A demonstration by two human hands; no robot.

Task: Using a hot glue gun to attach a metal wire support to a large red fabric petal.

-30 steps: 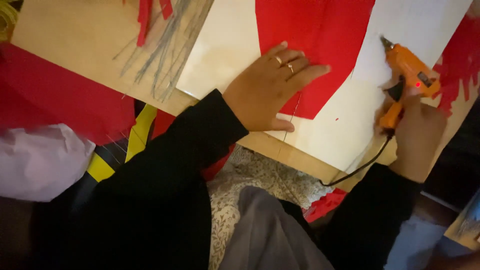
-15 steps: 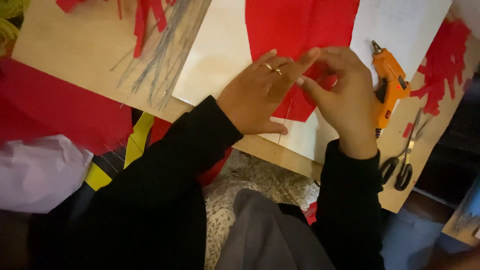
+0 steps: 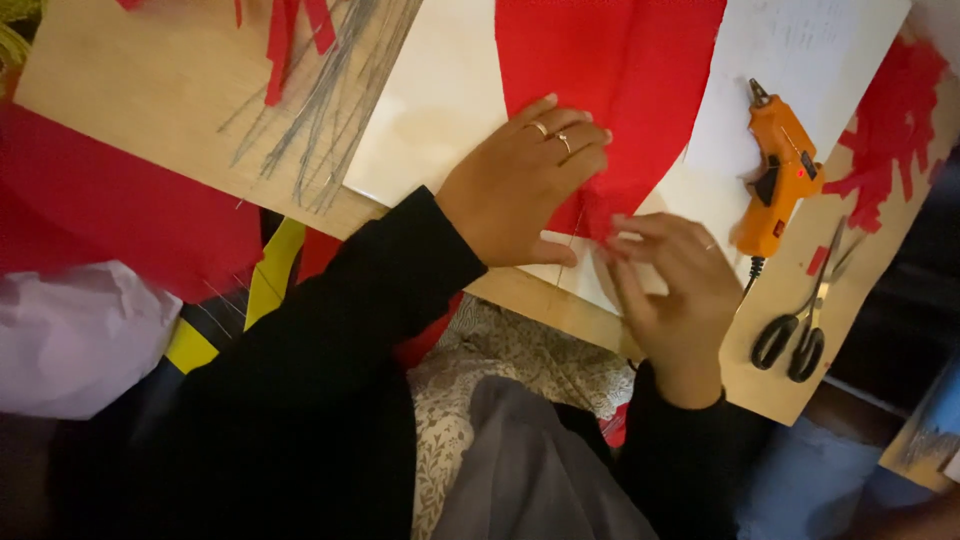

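The left hand lies flat, fingers together and stretched out, palm down on the red paper, pressing its lower tip against the white sheet beneath; two rings show on its fingers. The grip of this hand is open and closes on nothing. The right hand sits just beside it, to the right and a little lower, its fingertips bent in toward the pointed bottom edge of the red paper. A thin stick runs down from that tip between the two hands; the right fingers seem to pinch or press at it, though the view is too blurred to tell whether the grip is actually clamped on it.

The red paper lies in the upper middle of the wooden surface, narrowing toward the hands. Near the right hand, an orange glue gun rests on its side, partly on a second white sheet, its nozzle pointing away from the person, untouched. Black-handled scissors lie closed below it near the surface's edge. Red paper scraps sit at the far right. At the upper left, thin grey sticks fan out beside red strips. Both arms wear black sleeves.
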